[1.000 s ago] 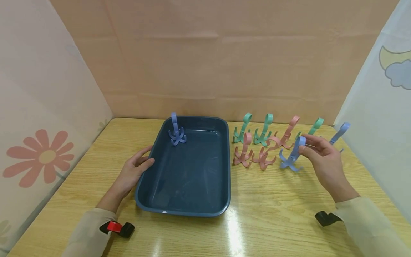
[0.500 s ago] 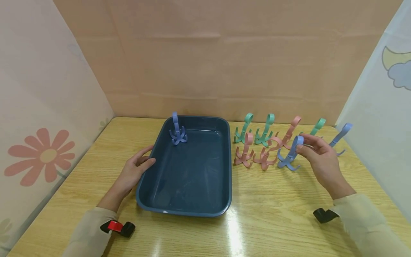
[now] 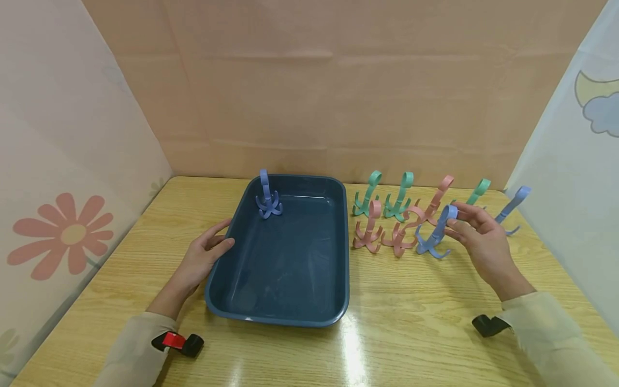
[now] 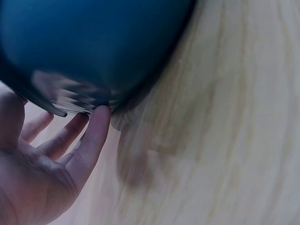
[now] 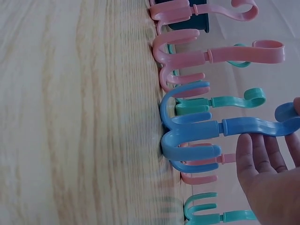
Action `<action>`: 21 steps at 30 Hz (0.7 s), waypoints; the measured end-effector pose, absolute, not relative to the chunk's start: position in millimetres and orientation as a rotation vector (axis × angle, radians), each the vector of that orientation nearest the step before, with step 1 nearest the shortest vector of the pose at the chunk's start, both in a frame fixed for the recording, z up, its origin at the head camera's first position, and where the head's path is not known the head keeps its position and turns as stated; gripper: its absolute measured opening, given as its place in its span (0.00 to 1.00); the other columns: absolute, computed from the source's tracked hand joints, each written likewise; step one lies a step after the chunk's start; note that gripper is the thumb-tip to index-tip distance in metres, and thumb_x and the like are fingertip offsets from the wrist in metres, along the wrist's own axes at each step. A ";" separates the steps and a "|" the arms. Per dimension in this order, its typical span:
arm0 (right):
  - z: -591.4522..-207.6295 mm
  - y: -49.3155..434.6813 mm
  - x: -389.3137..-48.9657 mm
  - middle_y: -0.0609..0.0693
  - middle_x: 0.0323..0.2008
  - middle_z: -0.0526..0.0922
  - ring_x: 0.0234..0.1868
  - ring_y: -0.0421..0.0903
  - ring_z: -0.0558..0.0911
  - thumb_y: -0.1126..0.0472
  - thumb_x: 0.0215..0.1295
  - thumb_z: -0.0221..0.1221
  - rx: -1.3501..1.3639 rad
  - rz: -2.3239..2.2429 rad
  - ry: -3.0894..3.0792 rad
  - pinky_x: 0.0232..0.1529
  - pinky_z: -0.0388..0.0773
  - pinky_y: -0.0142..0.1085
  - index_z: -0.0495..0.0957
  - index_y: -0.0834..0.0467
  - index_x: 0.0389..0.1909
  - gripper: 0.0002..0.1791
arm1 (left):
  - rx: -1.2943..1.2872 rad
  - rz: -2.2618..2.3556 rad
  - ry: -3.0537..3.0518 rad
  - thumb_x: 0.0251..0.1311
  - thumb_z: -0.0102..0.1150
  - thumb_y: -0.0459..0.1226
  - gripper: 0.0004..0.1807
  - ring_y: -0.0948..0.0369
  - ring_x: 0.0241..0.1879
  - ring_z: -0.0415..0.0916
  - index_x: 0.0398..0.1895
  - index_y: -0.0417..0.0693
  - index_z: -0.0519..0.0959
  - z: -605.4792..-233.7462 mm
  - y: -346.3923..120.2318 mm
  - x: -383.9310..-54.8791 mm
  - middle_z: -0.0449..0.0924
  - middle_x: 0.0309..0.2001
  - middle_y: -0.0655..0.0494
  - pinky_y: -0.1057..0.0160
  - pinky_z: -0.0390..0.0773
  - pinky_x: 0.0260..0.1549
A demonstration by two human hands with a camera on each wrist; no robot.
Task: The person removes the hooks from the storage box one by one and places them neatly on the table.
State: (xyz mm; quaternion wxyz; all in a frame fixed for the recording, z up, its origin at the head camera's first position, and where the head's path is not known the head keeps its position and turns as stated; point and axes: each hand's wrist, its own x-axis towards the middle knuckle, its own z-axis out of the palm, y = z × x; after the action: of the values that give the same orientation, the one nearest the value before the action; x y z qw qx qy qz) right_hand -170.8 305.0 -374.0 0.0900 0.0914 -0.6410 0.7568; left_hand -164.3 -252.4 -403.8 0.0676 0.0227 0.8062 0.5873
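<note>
My right hand (image 3: pixel 483 247) pinches the curved top of a blue multi-prong hanger hook (image 5: pixel 197 136) between thumb and fingers. The hook leans slightly, prongs down, close beside a pink hook (image 3: pixel 397 244); I cannot tell if its prongs touch the table. My left hand (image 3: pixel 200 260) rests against the left side of a dark blue tray (image 3: pixel 309 317). Its fingers (image 4: pixel 96 131) touch the outer wall and the thumb lies at the rim. Another blue hook (image 3: pixel 267 204) stands in the tray's far left corner.
Right of the tray, several hooks stand on the wooden table (image 3: pixel 406 322): two green hooks (image 3: pixel 371 193) at the back, pink ones (image 3: pixel 371 226), another green hook (image 3: pixel 479 191) and a blue hook (image 3: pixel 515 204) partly behind my right hand. Walls enclose the back and sides.
My right hand has shifted slightly left with the blue hook, bringing it nearer the pink hook beside it. My left hand and the tray stay in place.
</note>
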 end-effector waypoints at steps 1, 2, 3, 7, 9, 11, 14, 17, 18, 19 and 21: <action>-373.9 304.6 -170.6 0.50 0.47 0.80 0.45 0.41 0.85 0.73 0.71 0.56 0.269 2.250 -1.906 0.47 0.82 0.34 0.74 0.63 0.61 0.18 | 0.067 1.769 2.429 0.72 0.56 0.50 0.34 0.42 0.57 0.76 0.78 0.57 0.60 -403.6 -252.3 -164.2 0.71 0.65 0.36 0.52 0.81 0.48; -373.9 304.4 -170.4 0.50 0.47 0.80 0.45 0.41 0.85 0.73 0.71 0.56 0.272 2.251 -1.904 0.47 0.82 0.34 0.75 0.63 0.60 0.18 | 0.067 1.768 2.430 0.72 0.56 0.50 0.34 0.42 0.57 0.76 0.78 0.57 0.60 -403.5 -252.2 -164.1 0.71 0.65 0.36 0.52 0.81 0.49; -373.8 304.2 -170.3 0.50 0.47 0.80 0.45 0.41 0.85 0.73 0.71 0.56 0.284 2.262 -1.893 0.47 0.82 0.34 0.74 0.63 0.61 0.19 | 0.066 1.767 2.431 0.72 0.56 0.50 0.34 0.42 0.57 0.76 0.78 0.57 0.60 -403.4 -252.1 -164.0 0.71 0.65 0.36 0.52 0.81 0.49; -373.6 303.8 -170.1 0.51 0.48 0.80 0.46 0.41 0.85 0.75 0.71 0.55 0.322 2.297 -1.859 0.48 0.82 0.34 0.73 0.65 0.62 0.20 | 0.061 1.766 2.431 0.72 0.56 0.51 0.34 0.42 0.58 0.75 0.78 0.57 0.60 -403.2 -251.8 -164.1 0.71 0.65 0.36 0.52 0.81 0.49; -373.5 303.7 -169.8 0.51 0.47 0.80 0.45 0.41 0.85 0.75 0.71 0.55 0.328 2.299 -1.854 0.48 0.82 0.34 0.72 0.66 0.63 0.20 | 0.060 1.767 2.432 0.72 0.56 0.51 0.35 0.42 0.58 0.75 0.78 0.57 0.60 -403.2 -251.8 -164.3 0.70 0.65 0.36 0.52 0.81 0.49; -373.3 303.7 -169.3 0.50 0.46 0.79 0.44 0.41 0.85 0.76 0.71 0.54 0.328 2.305 -1.848 0.48 0.82 0.34 0.72 0.65 0.64 0.21 | 0.062 1.767 2.432 0.72 0.56 0.51 0.35 0.42 0.58 0.75 0.78 0.57 0.60 -403.2 -251.8 -164.5 0.70 0.65 0.36 0.52 0.81 0.49; -372.7 304.0 -168.2 0.50 0.47 0.78 0.45 0.39 0.84 0.76 0.70 0.55 0.307 2.281 -1.871 0.48 0.81 0.32 0.73 0.61 0.65 0.23 | 0.064 1.762 2.436 0.72 0.56 0.51 0.35 0.42 0.59 0.75 0.78 0.57 0.60 -403.4 -252.0 -164.7 0.70 0.65 0.36 0.52 0.81 0.49; -370.5 303.9 -166.3 0.47 0.51 0.78 0.48 0.36 0.83 0.76 0.69 0.57 0.259 2.219 -1.930 0.48 0.79 0.27 0.74 0.56 0.64 0.25 | 0.062 1.757 2.440 0.72 0.56 0.51 0.35 0.42 0.59 0.74 0.78 0.58 0.60 -403.7 -252.4 -164.7 0.70 0.66 0.36 0.52 0.80 0.50; -369.2 303.6 -165.6 0.46 0.52 0.78 0.49 0.35 0.82 0.75 0.69 0.58 0.239 2.191 -1.953 0.48 0.78 0.25 0.75 0.55 0.64 0.25 | 0.060 1.755 2.442 0.72 0.56 0.51 0.35 0.42 0.59 0.74 0.78 0.58 0.60 -403.7 -252.5 -164.6 0.70 0.66 0.36 0.52 0.80 0.50; -367.5 303.1 -164.8 0.45 0.53 0.77 0.50 0.34 0.81 0.75 0.68 0.58 0.222 2.167 -1.973 0.49 0.77 0.23 0.75 0.54 0.63 0.25 | 0.058 1.755 2.442 0.72 0.56 0.51 0.35 0.42 0.59 0.74 0.78 0.58 0.60 -403.7 -252.6 -164.6 0.70 0.65 0.36 0.52 0.80 0.50; -363.1 301.4 -162.9 0.43 0.54 0.77 0.53 0.33 0.79 0.73 0.68 0.60 0.182 2.121 -2.008 0.50 0.74 0.20 0.75 0.53 0.63 0.25 | 0.055 1.751 2.445 0.72 0.56 0.51 0.35 0.42 0.59 0.74 0.78 0.58 0.60 -403.5 -252.6 -164.5 0.70 0.65 0.36 0.52 0.80 0.50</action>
State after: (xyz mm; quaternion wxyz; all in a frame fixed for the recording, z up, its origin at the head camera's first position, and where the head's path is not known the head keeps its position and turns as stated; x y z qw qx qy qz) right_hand -162.9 301.4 -363.1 0.1073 0.0618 -0.6821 0.7207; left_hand -164.5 -252.6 -403.5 0.0667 0.0182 0.8110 0.5809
